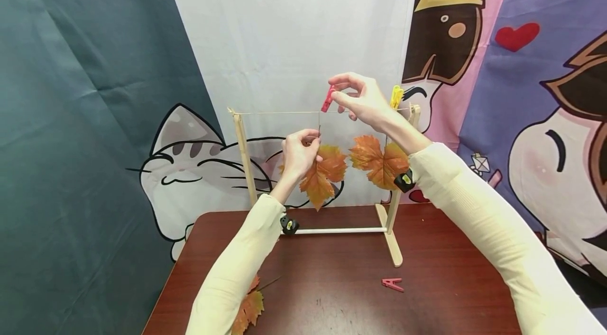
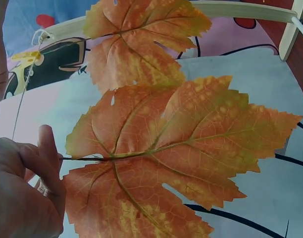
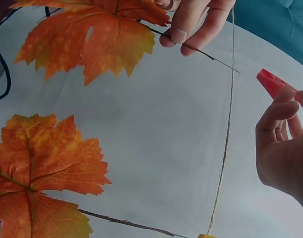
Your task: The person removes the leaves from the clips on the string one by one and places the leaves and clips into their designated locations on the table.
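Observation:
My left hand pinches the thin dark stem of an orange artificial maple leaf, whose blade hangs below the fingers. In the right wrist view the stem's tip crosses the string of the wooden frame. Just above that string, my right hand grips a red clothespin between thumb and fingers; a small gap separates it from the string. To the right, a second orange leaf hangs from the string by a yellow clothespin.
The frame has wooden posts, feet and a white lower bar. On the brown table lie a red clothespin and, partly behind my left sleeve, another leaf. A printed cloth hangs behind.

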`<state>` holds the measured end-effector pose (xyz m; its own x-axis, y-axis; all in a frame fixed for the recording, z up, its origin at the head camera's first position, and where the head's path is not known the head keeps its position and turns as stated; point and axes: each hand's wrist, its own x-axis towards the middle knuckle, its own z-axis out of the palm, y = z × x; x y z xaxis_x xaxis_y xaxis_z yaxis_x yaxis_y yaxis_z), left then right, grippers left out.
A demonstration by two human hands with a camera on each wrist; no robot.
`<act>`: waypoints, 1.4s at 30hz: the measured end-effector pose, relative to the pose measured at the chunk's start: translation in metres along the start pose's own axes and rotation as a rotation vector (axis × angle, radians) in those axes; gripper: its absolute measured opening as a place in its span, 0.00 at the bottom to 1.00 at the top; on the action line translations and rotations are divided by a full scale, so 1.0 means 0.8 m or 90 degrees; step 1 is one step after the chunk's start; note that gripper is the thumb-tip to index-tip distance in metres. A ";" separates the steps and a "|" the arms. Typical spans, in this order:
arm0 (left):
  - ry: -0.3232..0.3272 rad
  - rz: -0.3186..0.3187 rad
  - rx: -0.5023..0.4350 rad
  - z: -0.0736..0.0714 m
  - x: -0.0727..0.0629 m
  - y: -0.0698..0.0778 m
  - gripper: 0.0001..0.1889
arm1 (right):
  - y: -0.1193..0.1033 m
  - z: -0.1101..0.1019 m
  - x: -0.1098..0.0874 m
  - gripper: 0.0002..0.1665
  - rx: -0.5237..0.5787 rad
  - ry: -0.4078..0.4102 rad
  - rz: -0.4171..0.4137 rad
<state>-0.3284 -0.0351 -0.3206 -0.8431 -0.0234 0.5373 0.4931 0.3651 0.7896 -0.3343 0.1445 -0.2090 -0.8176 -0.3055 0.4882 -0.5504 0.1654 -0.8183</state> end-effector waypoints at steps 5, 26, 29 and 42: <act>0.007 0.000 0.016 -0.006 -0.005 -0.001 0.10 | 0.001 -0.001 -0.006 0.18 0.018 0.005 0.005; 0.017 0.037 0.055 -0.032 -0.029 -0.015 0.11 | 0.021 -0.026 -0.042 0.20 0.034 -0.003 0.044; 0.012 0.040 0.054 -0.037 -0.034 -0.016 0.12 | 0.025 -0.030 -0.047 0.20 0.034 -0.007 0.047; 0.000 0.054 0.079 -0.052 -0.051 -0.028 0.11 | 0.040 -0.040 -0.076 0.20 0.052 -0.019 0.042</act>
<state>-0.2961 -0.0814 -0.3476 -0.7994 0.0118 0.6007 0.5322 0.4778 0.6989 -0.3080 0.1987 -0.2552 -0.8456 -0.3241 0.4243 -0.4789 0.1089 -0.8711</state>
